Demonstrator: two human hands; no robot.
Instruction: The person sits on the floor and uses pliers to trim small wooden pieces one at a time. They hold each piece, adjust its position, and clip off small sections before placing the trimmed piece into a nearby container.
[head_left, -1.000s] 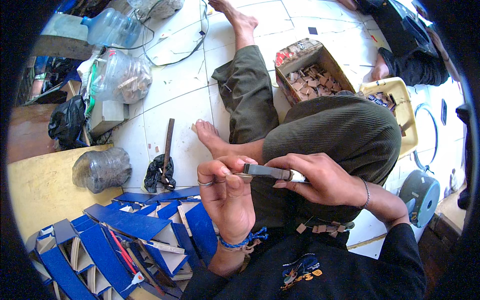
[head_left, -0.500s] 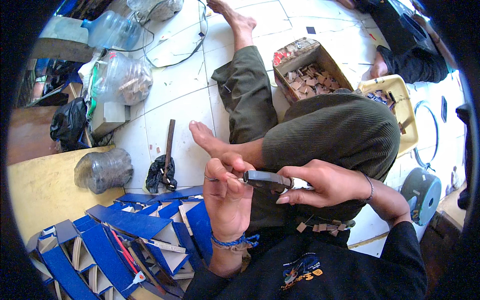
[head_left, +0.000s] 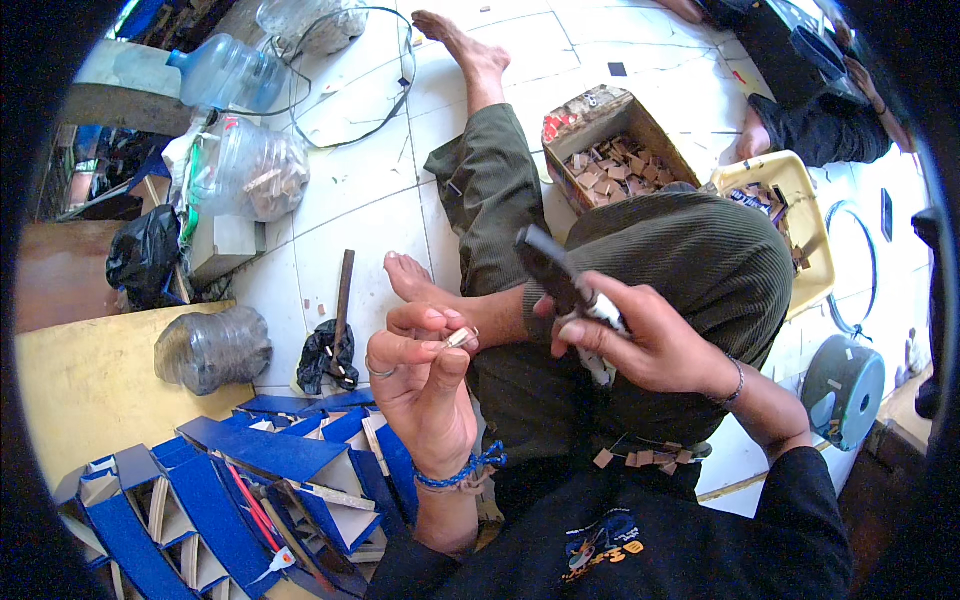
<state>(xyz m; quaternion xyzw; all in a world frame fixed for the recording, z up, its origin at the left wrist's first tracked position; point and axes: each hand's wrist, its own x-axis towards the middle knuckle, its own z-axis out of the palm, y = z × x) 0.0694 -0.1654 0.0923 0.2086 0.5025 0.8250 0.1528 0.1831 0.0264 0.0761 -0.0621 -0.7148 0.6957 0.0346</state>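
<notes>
Now the right hand (head_left: 640, 345) has lifted the knife (head_left: 555, 270) away from the left hand (head_left: 425, 385).
Knife points up-left above its closed fist; left fingertips pinch a small wood piece (head_left: 460, 337).

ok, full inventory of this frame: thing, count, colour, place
small wood piece: 1, pale, pinched in left hand fingers
knife: 1, dark, in right hand
cardboard box: 1, brown, holds wood bits, floor beyond the knee
tray: 1, yellow, right of the box
plastic bottles: 3 clear, 1 blue-tinted, floor at left
blue cardboard pieces: a pile, blue, lower left
black bag: 1, left edge
stick: 1, brown, floor beside the foot
round container: 1, grey-blue, right
left hand: ring, blue wristband
right hand: bracelet
</notes>
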